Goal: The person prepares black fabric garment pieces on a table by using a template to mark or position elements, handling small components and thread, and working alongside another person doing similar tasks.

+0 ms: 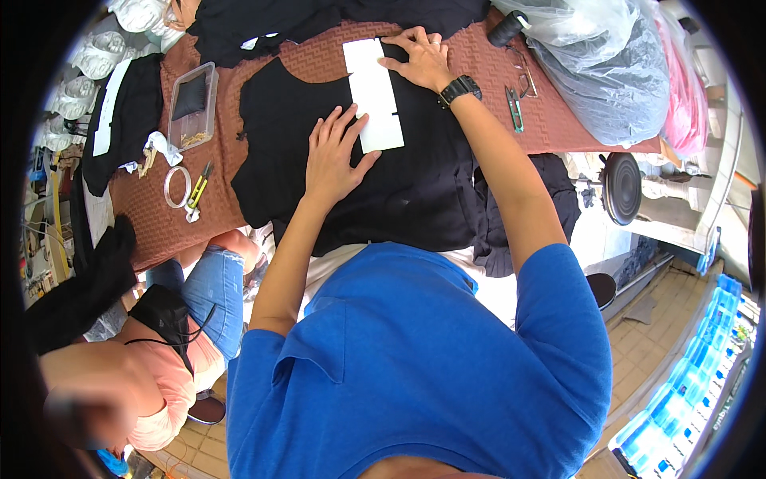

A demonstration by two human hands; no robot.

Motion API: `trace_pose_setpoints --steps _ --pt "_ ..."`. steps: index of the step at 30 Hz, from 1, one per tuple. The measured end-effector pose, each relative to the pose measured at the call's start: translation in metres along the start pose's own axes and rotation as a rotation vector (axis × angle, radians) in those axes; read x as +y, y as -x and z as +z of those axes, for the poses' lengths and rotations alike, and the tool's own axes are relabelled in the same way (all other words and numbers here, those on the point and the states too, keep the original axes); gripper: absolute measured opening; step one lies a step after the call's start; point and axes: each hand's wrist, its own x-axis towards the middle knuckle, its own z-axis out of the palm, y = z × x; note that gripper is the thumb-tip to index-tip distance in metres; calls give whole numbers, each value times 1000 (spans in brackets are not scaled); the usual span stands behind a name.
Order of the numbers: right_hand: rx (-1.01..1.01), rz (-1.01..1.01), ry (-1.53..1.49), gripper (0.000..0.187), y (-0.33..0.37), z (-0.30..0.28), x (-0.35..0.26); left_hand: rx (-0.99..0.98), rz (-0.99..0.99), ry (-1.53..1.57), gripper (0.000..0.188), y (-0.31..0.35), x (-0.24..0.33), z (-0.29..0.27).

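White strip [369, 76] is lying lengthwise on the black cloth [299, 120], which is spreading over the brown-covered table [227, 164]. Left hand [335, 160] is resting at the strip's lower left edge, its grip wide: fingers spreading, index fingertip touching the edge. Right hand [423, 64] is lying at the strip's upper right, its grip also wide, thumb touching the strip's edge and fingers reaching past it over the cloth. Green-handled snips [515, 110] are lying well right of the strip; a black thread spool [507, 29] is sitting farther up on that side. Well left of the strip, a clear box [214, 96] is standing, with yellow-handled snips [198, 191] lying below it, beside a pale ring [166, 188].
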Motion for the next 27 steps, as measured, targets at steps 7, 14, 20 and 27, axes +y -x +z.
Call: trace_pose_setpoints --steps 7,14,20,27 --pt "15 1 -9 56 1 1 0 -3 5 -6 62 0 0 -1" --pt "39 -11 -28 56 1 3 2 -9 -1 5 62 0 1 -1" --pt "47 -9 -31 57 1 3 1 -10 -3 3 62 0 1 -2" --pt "37 -14 -51 56 1 2 1 -13 -7 11 62 0 0 -1"
